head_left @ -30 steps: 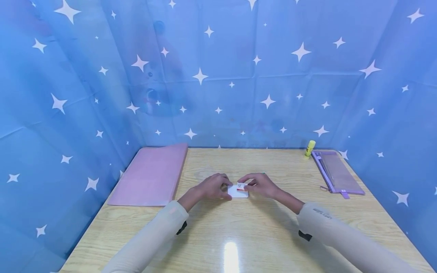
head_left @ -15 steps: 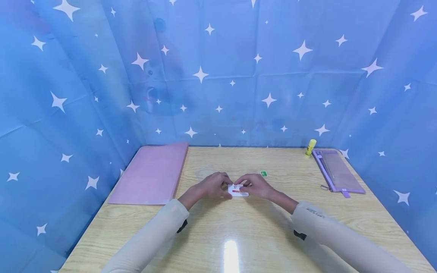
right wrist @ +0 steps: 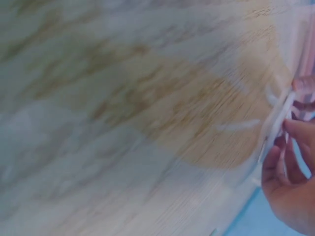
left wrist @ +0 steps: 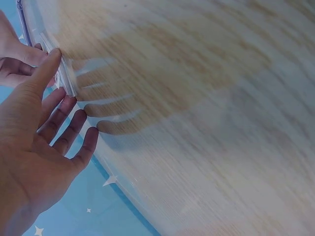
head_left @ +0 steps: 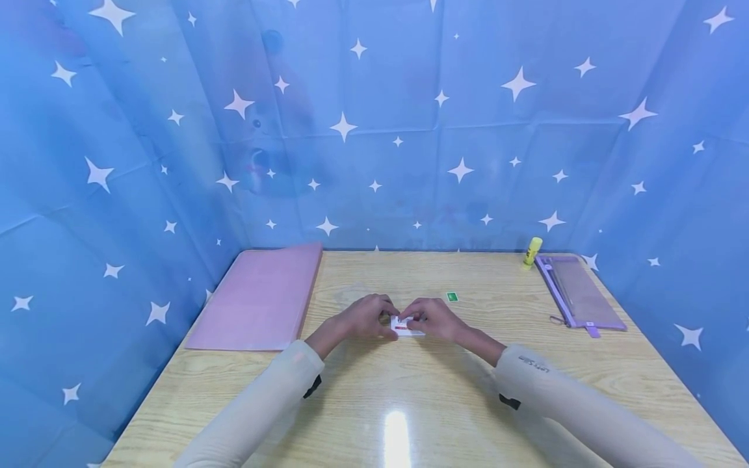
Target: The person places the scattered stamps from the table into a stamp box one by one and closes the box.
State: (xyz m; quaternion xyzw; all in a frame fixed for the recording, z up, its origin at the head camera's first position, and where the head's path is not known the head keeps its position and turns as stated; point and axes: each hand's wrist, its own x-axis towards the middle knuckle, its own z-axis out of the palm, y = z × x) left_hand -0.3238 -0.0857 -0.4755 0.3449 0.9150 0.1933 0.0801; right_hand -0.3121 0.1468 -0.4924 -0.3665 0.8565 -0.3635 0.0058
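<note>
A small flat white rectangular piece [head_left: 417, 333] lies on the table between the two hands. My left hand [head_left: 366, 316] holds it by its left end, thumb at the near edge and fingers at the far edge. In the left wrist view the white piece [left wrist: 69, 78] shows edge-on, low on the tabletop. Over its left part is a small white label with a red stripe [head_left: 402, 327]. My right hand [head_left: 437, 318] pinches this label with thumb and index finger, partly covering it. Seen from the right wrist, the right hand [right wrist: 293, 162] is close against the white piece.
A small green square [head_left: 452, 297] lies just beyond the right hand. At the left is a pink folder [head_left: 254, 302]. A yellow glue stick [head_left: 532, 251] stands at the back right beside a purple mesh zip pouch [head_left: 585, 296]. A blue starred curtain [head_left: 398, 162] surrounds the table.
My right hand has moved slightly left, taking the label from the right part of the white piece to its left part. The green square has come into full view. The left hand stays put.
</note>
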